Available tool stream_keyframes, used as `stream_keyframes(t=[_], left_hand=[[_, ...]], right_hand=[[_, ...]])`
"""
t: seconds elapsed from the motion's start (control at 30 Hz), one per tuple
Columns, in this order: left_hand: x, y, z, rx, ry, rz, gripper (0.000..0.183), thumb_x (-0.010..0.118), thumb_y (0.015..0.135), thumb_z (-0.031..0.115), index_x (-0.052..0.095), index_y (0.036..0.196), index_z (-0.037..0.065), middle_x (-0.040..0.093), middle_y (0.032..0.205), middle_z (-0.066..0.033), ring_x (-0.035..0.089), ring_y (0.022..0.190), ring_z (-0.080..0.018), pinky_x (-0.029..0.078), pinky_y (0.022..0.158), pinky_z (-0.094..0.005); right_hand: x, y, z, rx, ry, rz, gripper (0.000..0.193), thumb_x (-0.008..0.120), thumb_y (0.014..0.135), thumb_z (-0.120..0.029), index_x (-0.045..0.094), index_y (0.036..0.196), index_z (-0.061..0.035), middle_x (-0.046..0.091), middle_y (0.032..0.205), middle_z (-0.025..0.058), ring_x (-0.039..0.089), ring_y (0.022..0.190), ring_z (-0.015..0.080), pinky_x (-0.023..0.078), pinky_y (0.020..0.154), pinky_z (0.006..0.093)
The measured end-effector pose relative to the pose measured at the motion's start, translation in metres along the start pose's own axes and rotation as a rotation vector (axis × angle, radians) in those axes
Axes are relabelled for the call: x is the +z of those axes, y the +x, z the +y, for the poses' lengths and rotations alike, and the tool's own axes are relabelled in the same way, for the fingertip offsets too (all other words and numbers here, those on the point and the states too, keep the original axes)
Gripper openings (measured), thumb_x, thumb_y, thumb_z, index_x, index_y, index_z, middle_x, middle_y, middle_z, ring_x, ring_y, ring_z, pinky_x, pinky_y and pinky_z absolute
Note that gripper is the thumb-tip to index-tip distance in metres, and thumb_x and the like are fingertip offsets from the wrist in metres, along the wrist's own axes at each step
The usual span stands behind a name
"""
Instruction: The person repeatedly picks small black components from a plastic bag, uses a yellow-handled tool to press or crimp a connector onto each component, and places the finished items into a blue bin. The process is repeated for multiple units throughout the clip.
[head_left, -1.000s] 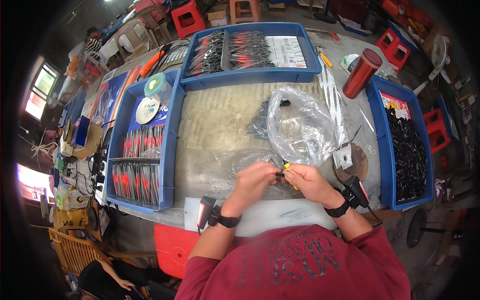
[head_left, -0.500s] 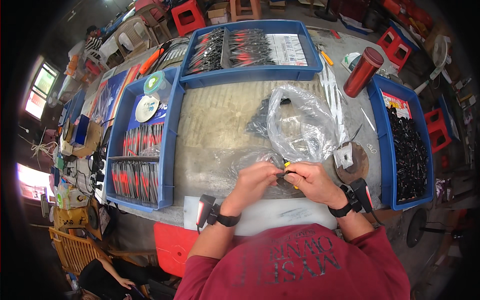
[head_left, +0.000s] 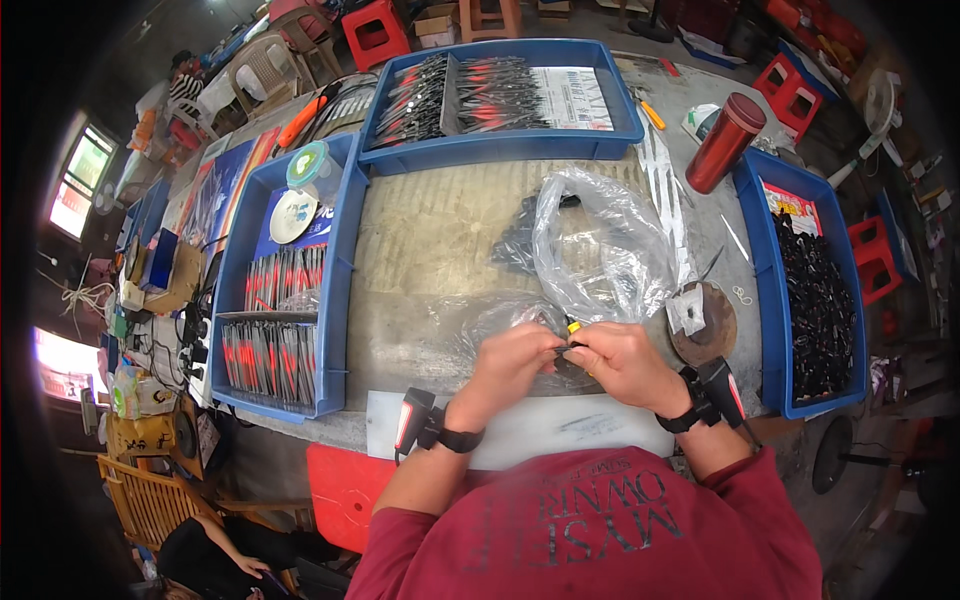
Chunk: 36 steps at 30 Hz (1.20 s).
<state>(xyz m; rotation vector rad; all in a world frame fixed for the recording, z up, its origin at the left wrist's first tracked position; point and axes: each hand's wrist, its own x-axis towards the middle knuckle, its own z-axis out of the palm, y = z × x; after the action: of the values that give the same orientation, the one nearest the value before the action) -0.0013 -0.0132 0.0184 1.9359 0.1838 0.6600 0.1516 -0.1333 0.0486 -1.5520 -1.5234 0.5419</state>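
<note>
My left hand (head_left: 512, 365) and my right hand (head_left: 628, 362) meet at the near side of the worktable, fingertips closed in a pinch. Between them is a small dark piece (head_left: 566, 349), mostly covered by the fingers, so its kind does not show. Just beyond the fingertips, the yellow end (head_left: 573, 327) of some object pokes out by my right hand. An open clear plastic bag (head_left: 560, 265) stands in front of my hands, with dark small parts (head_left: 520, 240) beside or inside its left side. More crumpled clear film (head_left: 500, 325) lies next to my left hand.
Blue trays hold black-and-red slim pieces at the left (head_left: 338, 330) and back (head_left: 500, 150). Another blue tray (head_left: 770, 300) at the right holds many small black parts. A red tumbler (head_left: 727, 142), a round wooden block (head_left: 715, 335) and an orange-handled tool (head_left: 652, 115) are on the table.
Both hands stay in place with only a slight finger shift. A yellow bit seen under my right hand earlier is now covered.
</note>
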Motion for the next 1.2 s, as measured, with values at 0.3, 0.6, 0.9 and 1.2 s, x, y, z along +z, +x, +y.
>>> stream_keyframes(t=[0.3,0.6,0.9,1.2], left_hand=[[0.003,0.002,0.001,0.021,0.006,0.116,0.008,0.057,0.083,-0.001,0.062,0.088,-0.002,0.060,0.076,-0.0091,0.060,0.061,-0.0160,0.047,0.056,-0.0255],[0.002,0.001,-0.002,-0.039,-0.097,0.166,0.011,0.056,0.087,0.003,0.064,0.090,-0.003,0.059,0.075,-0.0077,0.059,0.058,-0.0121,0.046,0.053,-0.0230],[0.005,0.000,-0.001,-0.061,-0.109,0.121,0.010,0.055,0.086,0.001,0.064,0.088,-0.003,0.061,0.077,-0.0079,0.059,0.059,-0.0114,0.045,0.053,-0.0224],[0.003,0.001,0.002,-0.065,-0.302,0.097,0.018,0.056,0.087,0.004,0.061,0.102,-0.005,0.058,0.086,-0.0082,0.060,0.068,-0.0128,0.048,0.059,-0.0227]], right_hand=[[0.016,-0.007,0.007,0.662,0.914,-0.088,0.024,0.052,0.091,-0.021,0.061,0.088,0.0001,0.053,0.070,-0.0063,0.046,0.063,0.0024,0.038,0.055,0.0187],[0.028,-0.008,-0.006,0.331,0.654,0.211,0.013,0.060,0.085,-0.007,0.061,0.095,0.0009,0.060,0.085,0.0023,0.053,0.069,0.0046,0.042,0.058,0.0218],[0.030,-0.017,0.004,0.227,0.299,0.189,0.015,0.061,0.087,-0.012,0.061,0.091,0.0030,0.058,0.074,0.0008,0.052,0.065,0.0063,0.042,0.056,0.0209],[0.028,-0.016,0.001,0.422,0.743,0.125,0.015,0.057,0.089,-0.013,0.061,0.095,0.0000,0.054,0.072,-0.0044,0.045,0.062,0.0018,0.036,0.052,0.0170]])
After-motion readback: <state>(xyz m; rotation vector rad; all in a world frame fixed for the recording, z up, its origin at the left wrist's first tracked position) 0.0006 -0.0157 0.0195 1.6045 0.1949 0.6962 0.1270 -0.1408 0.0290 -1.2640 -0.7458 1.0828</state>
